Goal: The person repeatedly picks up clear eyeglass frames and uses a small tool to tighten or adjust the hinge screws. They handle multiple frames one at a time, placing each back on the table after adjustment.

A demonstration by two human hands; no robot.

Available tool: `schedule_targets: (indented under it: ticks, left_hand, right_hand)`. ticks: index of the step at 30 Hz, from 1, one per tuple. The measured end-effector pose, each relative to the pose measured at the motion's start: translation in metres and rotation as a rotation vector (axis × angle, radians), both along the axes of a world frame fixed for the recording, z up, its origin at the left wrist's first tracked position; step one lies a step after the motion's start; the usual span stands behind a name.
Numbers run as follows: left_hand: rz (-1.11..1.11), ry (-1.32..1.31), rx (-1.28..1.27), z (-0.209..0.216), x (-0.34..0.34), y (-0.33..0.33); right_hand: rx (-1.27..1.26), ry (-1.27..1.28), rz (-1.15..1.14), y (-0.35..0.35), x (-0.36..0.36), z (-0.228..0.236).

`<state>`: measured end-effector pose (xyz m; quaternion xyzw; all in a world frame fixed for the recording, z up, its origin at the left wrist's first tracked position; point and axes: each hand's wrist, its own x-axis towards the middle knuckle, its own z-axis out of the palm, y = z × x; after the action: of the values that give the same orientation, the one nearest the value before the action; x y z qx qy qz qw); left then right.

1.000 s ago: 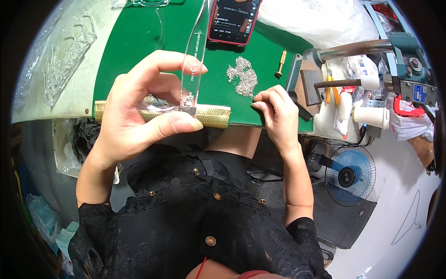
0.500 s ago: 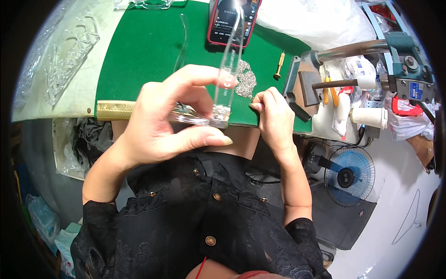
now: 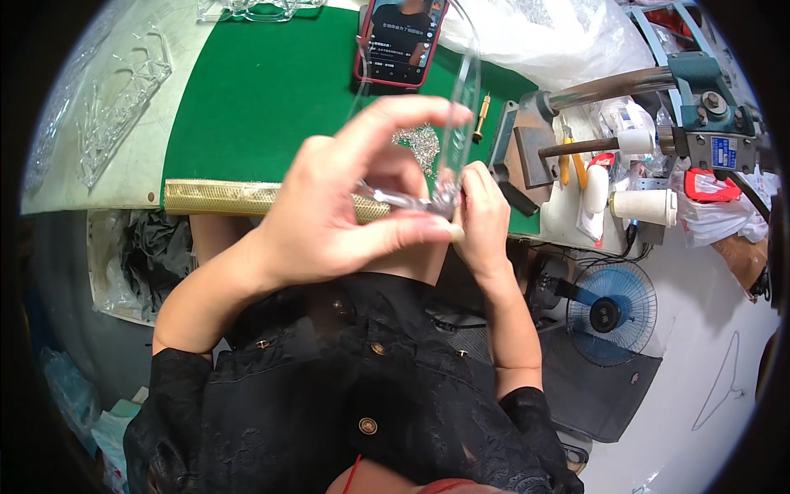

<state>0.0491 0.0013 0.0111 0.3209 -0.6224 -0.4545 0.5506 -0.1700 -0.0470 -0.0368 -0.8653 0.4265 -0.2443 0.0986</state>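
- In the head view, we see our left hand (image 3: 317, 202) raised over the near edge of the surface (image 3: 62, 177), its fingers closed on a clear plastic eyeglass frame (image 3: 471, 74).
- Our index finger lies against one upright temple of the frame, while our thumb stretches below, near the hinge end.
- We find our right hand (image 3: 484, 216) just beside that end, its fingers bent close together; we cannot tell whether they pinch anything or touch the frame, as their tips are hidden.
- Behind the frame, we have a gold textured roll (image 3: 220, 196) along the near edge of the green mat (image 3: 247, 107), partly covered by our left hand.
- On the mat, beyond our hands, we see a heap of tiny silvery pieces (image 3: 421, 146), with a gold screwdriver (image 3: 481, 119) to its right.
- Farther back, we see a phone (image 3: 399, 53) in a red case, its screen lit.
- To our right, we have a teal metal fixture (image 3: 699, 86), an orange-handled tool (image 3: 580, 174) and a white cup (image 3: 646, 207); lower down stands a blue-bladed fan (image 3: 606, 314).
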Motion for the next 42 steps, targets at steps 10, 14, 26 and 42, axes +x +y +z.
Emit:
schedule_targets:
  ticks: [10, 14, 26, 42]
  left_hand:
    - [0.037, 0.006, 0.062, -0.001, 0.006, 0.002]
    - [0.025, 0.003, 0.056, -0.002, 0.007, 0.002]
    - [0.009, 0.001, 0.0, -0.006, 0.007, 0.002]
    - [-0.139, -0.1, 0.062, 0.002, -0.027, 0.0]
  right_hand:
    - [0.02, -0.021, -0.126, 0.001, 0.009, -0.006]
    - [0.039, -0.072, -0.16, 0.004, 0.006, -0.008]
    - [-0.09, 0.063, -0.144, 0.009, 0.006, -0.007]
    - [-0.218, -0.29, 0.338, 0.006, 0.008, 0.092]
